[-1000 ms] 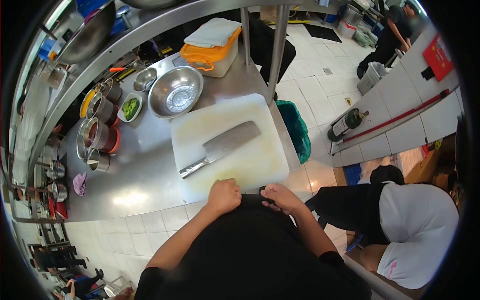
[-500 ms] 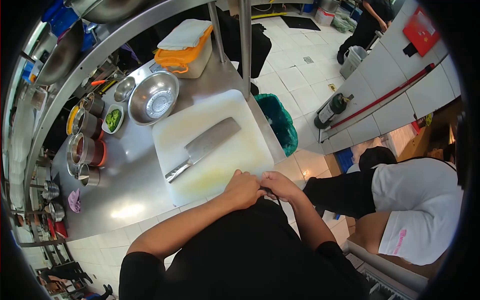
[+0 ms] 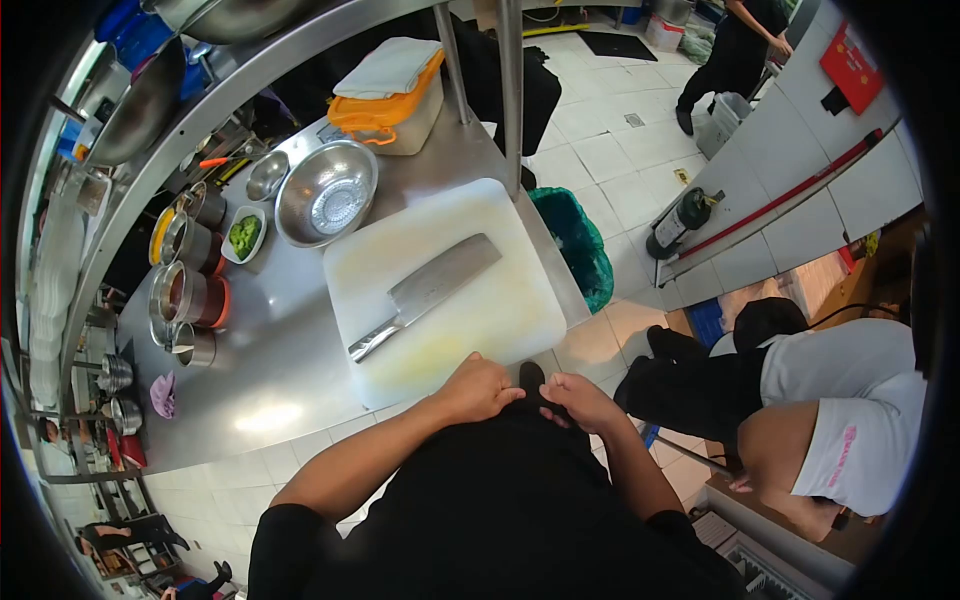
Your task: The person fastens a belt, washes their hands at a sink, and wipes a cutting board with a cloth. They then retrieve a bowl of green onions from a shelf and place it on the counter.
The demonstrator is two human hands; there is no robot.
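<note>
My left hand (image 3: 478,388) is closed at my waist, thumb pointing right, against the black garment (image 3: 490,480) I wear. A short gap to its right, my right hand (image 3: 580,402) is curled shut too, its fingertips at the same dark cloth. What either hand pinches is too dark to make out. A shoe tip (image 3: 532,378) shows between them. Beyond my hands, a cleaver (image 3: 445,275) lies flat on a white cutting board (image 3: 360,270), handle toward the lower left. Neither hand touches the cleaver or the board.
On the steel counter (image 3: 270,370) stand a metal bowl (image 3: 300,200), a dish of green vegetables (image 3: 244,236), several sauce pots (image 3: 185,290) and an orange-lidded box (image 3: 395,110). A green-lined bin (image 3: 572,240) is beside the counter. A person in white (image 3: 835,370) bends down at right.
My hands have moved apart; they met at my waist, with a thin black cord hanging below the right one. The view has shifted slightly. The person at right has lowered an arm.
</note>
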